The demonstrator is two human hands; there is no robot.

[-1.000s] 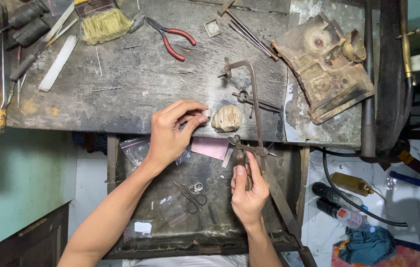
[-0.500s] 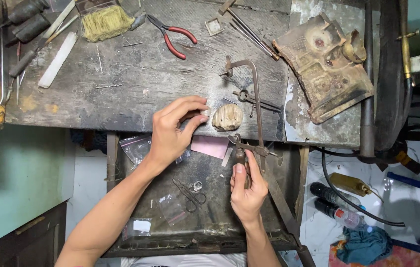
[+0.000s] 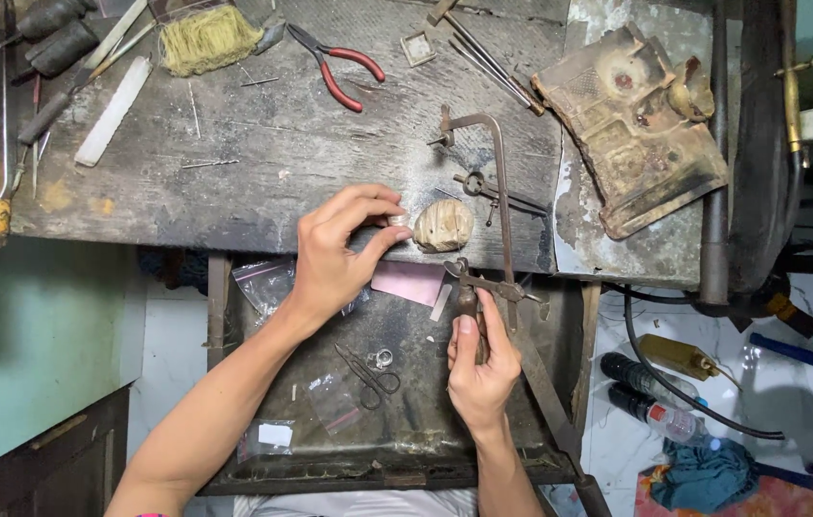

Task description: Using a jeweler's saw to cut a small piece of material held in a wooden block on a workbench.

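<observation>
My left hand [image 3: 339, 251] pinches a small pale ring-like piece [image 3: 397, 221] against the front edge of the worn wooden bench [image 3: 263, 144], beside a rounded, worn wooden peg [image 3: 443, 226]. My right hand [image 3: 479, 359] grips the handle of a metal jeweller's saw [image 3: 492, 191], whose frame reaches up over the bench past the peg. The saw blade runs close to the right of the peg. A pink sheet [image 3: 409, 281] lies just below the bench edge between my hands.
Red-handled pliers [image 3: 337, 64], a yellow fibre brush [image 3: 208, 38], a white stick [image 3: 114, 110] and files lie on the bench. A charred block [image 3: 631, 129] sits at the right. The tray below [image 3: 349, 469] holds small scissors [image 3: 368, 375], rings and plastic bags. Bottles [image 3: 650, 407] lie on the floor.
Both hands stay in nearly the same place. The view has shifted slightly, so the bench tools sit a little higher in the picture.
</observation>
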